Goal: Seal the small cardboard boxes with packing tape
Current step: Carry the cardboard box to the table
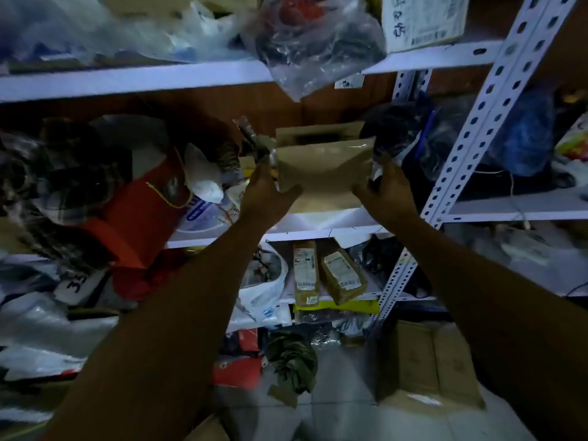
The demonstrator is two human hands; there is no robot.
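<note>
Dim storeroom, white slotted-metal shelving [471,128] crammed with plastic bags [315,46], clothes, a red bag [140,211], and two labelled brown parcels [324,272] on a lower shelf; tiled floor below with a bigger carton [426,364]. I've got both arms out in front at mid-shelf height. Left hand [267,192] grips the left edge of a small cardboard box [324,170], thumb over the front face, fingers behind it. Right hand [386,192] holds the right edge, thumb at the lower right corner; its other fingers are curled round the side, and I can't tell if something pale is also tucked under them. The box sits between the hands, raised above the white shelf board [321,221], just in front of another brown flat box [318,135] standing behind it. It reads as flat, plain kraft brown and slightly glossy on the front, maybe already taped or film-covered, too blurred to say. No label is visible on this face. I see no tape roll or dispenser anywhere. My read: this is the handling step, either pulling a box off the shelf or shelving it, not taping. Next, I'd guess, get it onto a flat surface with the flaps closed, and find the tape.
</note>
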